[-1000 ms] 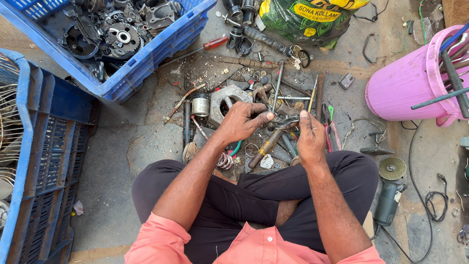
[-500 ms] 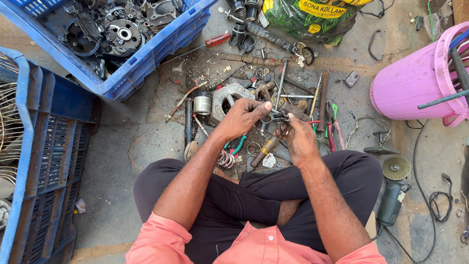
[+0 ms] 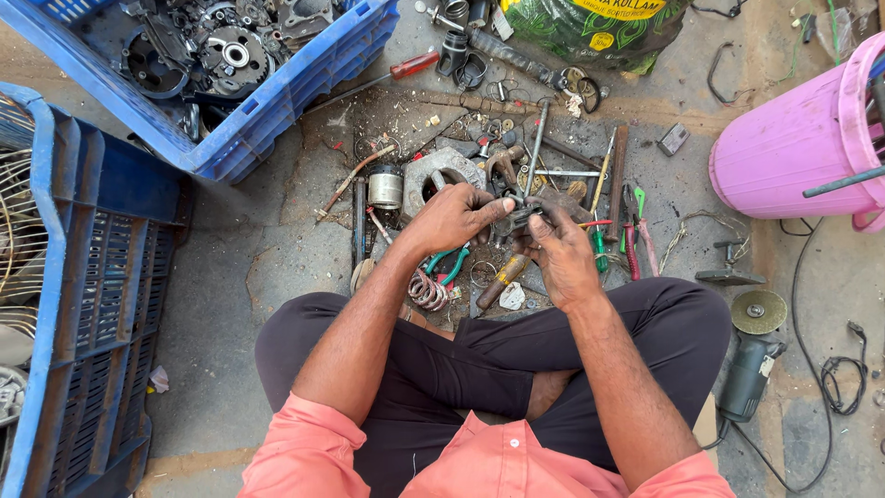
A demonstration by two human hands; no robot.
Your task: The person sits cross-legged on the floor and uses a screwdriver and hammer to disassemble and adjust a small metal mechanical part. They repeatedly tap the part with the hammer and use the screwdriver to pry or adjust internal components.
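Observation:
I sit cross-legged on a concrete floor with both hands over a heap of tools. My left hand (image 3: 454,218) and my right hand (image 3: 559,251) meet on a small dark metal part (image 3: 518,218), pinched between the fingers of both. Under and around the hands lie a grey metal housing (image 3: 441,170), a small silver motor (image 3: 384,187), a coiled spring (image 3: 427,290), a yellow-handled screwdriver (image 3: 502,278), green-handled pliers (image 3: 450,263) and several rods and wrenches (image 3: 535,148).
A blue crate (image 3: 277,101) of dark machine parts stands far left, another blue crate (image 3: 101,304) at the left edge. A pink bucket (image 3: 793,148) is at the right, an angle grinder (image 3: 751,355) with cable beside my right knee, a green sack (image 3: 599,28) at the top.
My right hand has moved left and up from the tools to meet my left hand, and both now grip the small metal part together.

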